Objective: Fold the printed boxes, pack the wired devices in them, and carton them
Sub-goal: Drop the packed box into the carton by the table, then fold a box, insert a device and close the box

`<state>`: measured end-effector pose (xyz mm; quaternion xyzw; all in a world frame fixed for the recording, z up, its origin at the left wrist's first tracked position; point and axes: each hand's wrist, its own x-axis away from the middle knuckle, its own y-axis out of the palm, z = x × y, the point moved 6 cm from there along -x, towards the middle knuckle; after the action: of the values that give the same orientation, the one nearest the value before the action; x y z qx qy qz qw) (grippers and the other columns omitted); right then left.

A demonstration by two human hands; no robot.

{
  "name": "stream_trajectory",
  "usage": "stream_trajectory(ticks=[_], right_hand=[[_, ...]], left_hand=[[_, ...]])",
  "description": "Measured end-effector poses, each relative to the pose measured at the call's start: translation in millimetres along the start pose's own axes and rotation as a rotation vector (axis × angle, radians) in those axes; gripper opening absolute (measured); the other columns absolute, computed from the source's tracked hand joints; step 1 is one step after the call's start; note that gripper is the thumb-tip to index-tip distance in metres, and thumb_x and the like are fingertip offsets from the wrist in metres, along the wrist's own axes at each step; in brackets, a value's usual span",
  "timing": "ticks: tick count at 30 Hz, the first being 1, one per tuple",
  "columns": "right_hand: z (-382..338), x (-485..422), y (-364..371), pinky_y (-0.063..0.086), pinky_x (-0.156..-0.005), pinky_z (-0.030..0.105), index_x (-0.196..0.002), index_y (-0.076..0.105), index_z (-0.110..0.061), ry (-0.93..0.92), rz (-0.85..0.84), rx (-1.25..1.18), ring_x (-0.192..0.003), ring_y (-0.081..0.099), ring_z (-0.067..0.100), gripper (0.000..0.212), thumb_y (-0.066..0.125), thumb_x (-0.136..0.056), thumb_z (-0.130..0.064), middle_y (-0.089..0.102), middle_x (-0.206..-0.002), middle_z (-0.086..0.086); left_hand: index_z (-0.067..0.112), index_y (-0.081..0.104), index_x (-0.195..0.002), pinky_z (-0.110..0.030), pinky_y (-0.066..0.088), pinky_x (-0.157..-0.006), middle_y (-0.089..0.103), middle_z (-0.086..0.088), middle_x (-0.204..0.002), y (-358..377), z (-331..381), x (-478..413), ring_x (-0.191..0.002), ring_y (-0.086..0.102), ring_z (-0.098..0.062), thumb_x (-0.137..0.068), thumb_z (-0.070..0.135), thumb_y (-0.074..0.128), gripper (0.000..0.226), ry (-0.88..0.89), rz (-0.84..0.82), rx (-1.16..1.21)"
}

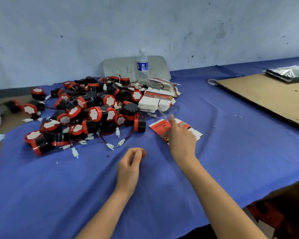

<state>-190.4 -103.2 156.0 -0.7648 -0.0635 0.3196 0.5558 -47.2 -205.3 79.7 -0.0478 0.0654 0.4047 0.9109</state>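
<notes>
2 bare hands work above the blue cloth of the table (59, 187), close to its near edge. The left hand (130, 163) hovers loosely curled and holds nothing I can see. The right hand (181, 140) reaches farther, index finger straight, lying over 1 flat printed box (160, 127). The back of the hand hides the other fingers, so I cannot tell whether it grips the card.

That box is thin glossy card, red and white. Its long axis runs left to right, tilting toward the near right. It lies just beyond and to the right of the left hand, so the right hand is plainly the nearer one.

Toward the far left edge sprawls a pile of wired devices (93, 114): black cylinders with red rims, thin leads and white plugs. Right of them sits a stack of flat boxes (155, 100), then a clear water bottle (142, 66).
</notes>
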Motion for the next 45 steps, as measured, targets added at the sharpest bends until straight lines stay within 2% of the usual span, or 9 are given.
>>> stream_trajectory(ticks=[4, 11, 20, 26, 31, 34, 35, 39, 45], right_hand=[[-2.2, 21.5, -53.2, 0.041, -0.045, 0.033, -0.134, 0.055, -0.013, -0.104, 0.506, -0.475, -0.060, 0.059, 0.036, 0.052, 0.048, -0.086, 0.005, 0.069, -0.089, 0.010], [-12.4, 64.8, 31.8, 0.049, -0.085, 0.023, -0.143, 0.041, -0.030, 0.181, -0.020, -1.091, -0.101, 0.058, -0.003, 0.043, 0.038, -0.104, -0.014, 0.053, -0.108, -0.035], [-14.7, 81.2, 35.6, 0.045, -0.082, 0.008, -0.134, 0.034, -0.035, 0.156, 0.029, -1.342, -0.108, 0.057, -0.004, 0.049, 0.053, -0.090, -0.042, 0.057, -0.117, -0.033], [-13.9, 83.0, 38.4, 0.049, -0.093, 0.039, -0.121, 0.037, -0.040, 0.170, 0.007, -1.273, -0.110, 0.056, 0.006, 0.034, 0.050, -0.090, -0.043, 0.059, -0.114, -0.023], [-28.6, 84.8, 27.7, 0.016, -0.113, 0.061, -0.134, 0.027, -0.039, 0.006, -0.046, -1.059, -0.126, 0.026, -0.018, 0.058, 0.045, -0.082, -0.058, 0.032, -0.132, -0.044], [-54.1, 95.6, 23.8, -0.002, -0.117, 0.053, -0.148, 0.020, -0.010, -0.235, -0.308, -1.252, -0.148, 0.009, 0.032, 0.059, 0.027, -0.096, -0.036, 0.028, -0.157, 0.008], [-58.6, 99.7, 26.2, 0.006, -0.112, 0.046, -0.149, 0.017, 0.002, -0.285, -0.396, -1.266, -0.144, 0.008, 0.045, 0.061, 0.020, -0.098, -0.032, 0.029, -0.153, 0.024], [-45.4, 96.3, 47.8, 0.044, -0.097, 0.021, -0.137, 0.053, -0.029, -0.060, -0.560, -1.370, -0.116, 0.055, -0.003, 0.056, 0.032, -0.093, -0.056, 0.063, -0.121, -0.021], [-23.0, 76.9, 55.1, 0.047, -0.102, 0.037, -0.119, 0.068, -0.026, 0.315, -0.569, -1.874, -0.123, 0.057, 0.024, 0.050, 0.052, -0.087, -0.059, 0.063, -0.130, 0.006]], left_hand=[[0.027, 0.046, -0.136, -0.035, 0.045, -0.102, 0.058, 0.001, -0.131, -2.4, -1.3, -3.2, -0.124, 0.055, -0.016, -0.091, 0.036, 0.058, 0.047, -0.070, 0.035, 0.219], [0.040, 0.034, -0.141, -0.011, 0.044, -0.096, 0.053, 0.034, -0.129, -10.7, 9.2, 1.2, -0.122, 0.048, 0.011, -0.081, 0.057, 0.060, 0.067, 0.047, 0.058, 0.222], [0.063, 0.025, -0.137, -0.052, 0.031, -0.111, 0.039, 0.036, -0.133, -7.8, 18.2, 9.5, -0.136, 0.035, -0.012, -0.087, 0.056, 0.041, 0.053, 0.227, 0.159, -0.351], [0.051, 0.041, -0.116, -0.039, 0.046, -0.098, 0.053, 0.018, -0.123, -2.3, 10.7, 9.5, -0.117, 0.051, -0.007, -0.093, 0.033, 0.055, 0.033, 0.234, 0.132, -0.301], [0.049, 0.034, -0.120, -0.006, 0.041, -0.080, 0.051, 0.035, -0.117, 1.1, 19.4, 17.9, -0.106, 0.055, 0.002, -0.088, 0.049, 0.042, 0.032, 0.258, 0.025, -0.154], [0.030, 0.002, -0.153, -0.024, 0.031, -0.113, 0.014, 0.015, -0.160, 20.7, 20.6, 22.9, -0.145, 0.023, -0.008, -0.092, 0.068, 0.029, 0.078, 0.253, -0.165, -0.067], [0.026, -0.006, -0.154, -0.036, 0.024, -0.119, 0.003, 0.008, -0.163, 24.8, 18.8, 23.3, -0.149, 0.013, -0.012, -0.088, 0.076, 0.023, 0.087, 0.233, -0.216, -0.065], [0.020, -0.009, -0.152, -0.047, 0.010, -0.122, -0.011, 0.009, -0.162, 29.0, 17.4, 22.5, -0.149, -0.006, -0.008, -0.092, 0.069, 0.023, 0.084, 0.269, -0.333, -0.236], [0.048, -0.007, -0.144, -0.043, 0.029, -0.117, 0.006, 0.013, -0.162, 10.1, 13.8, 11.2, -0.147, 0.011, -0.002, -0.078, 0.047, 0.071, 0.102, 0.192, -0.008, -0.207]])
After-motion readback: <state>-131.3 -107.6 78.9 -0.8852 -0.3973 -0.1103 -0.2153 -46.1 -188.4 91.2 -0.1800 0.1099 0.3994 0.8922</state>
